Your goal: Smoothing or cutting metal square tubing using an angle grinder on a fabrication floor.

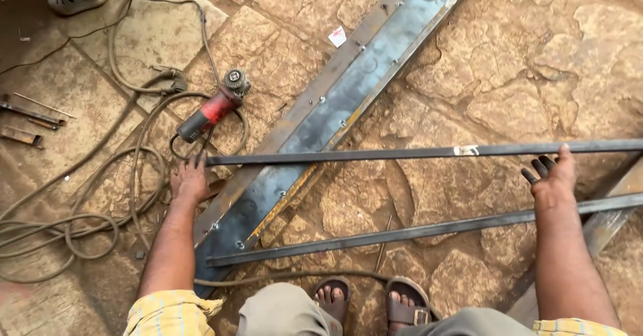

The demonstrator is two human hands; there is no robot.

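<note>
Far square bar: dark bare steel, matt, with a pale tape patch. Near bar: same dull grey metal. Wide flat plate: blue-grey mill-scale steel, slight sheen, rusty yellow edge. Floor: rough, cracked tan stone, dusty. Angle grinder: red plastic body, metal head. Cables: dusty matt rubber. Sandals: brown leather-like straps.

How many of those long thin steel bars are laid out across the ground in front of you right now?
2. The far bar runs between the left hand and right hand, both touching it. The near bar lies closer to the feet, under the right forearm. Others may lie outside the view.
</note>
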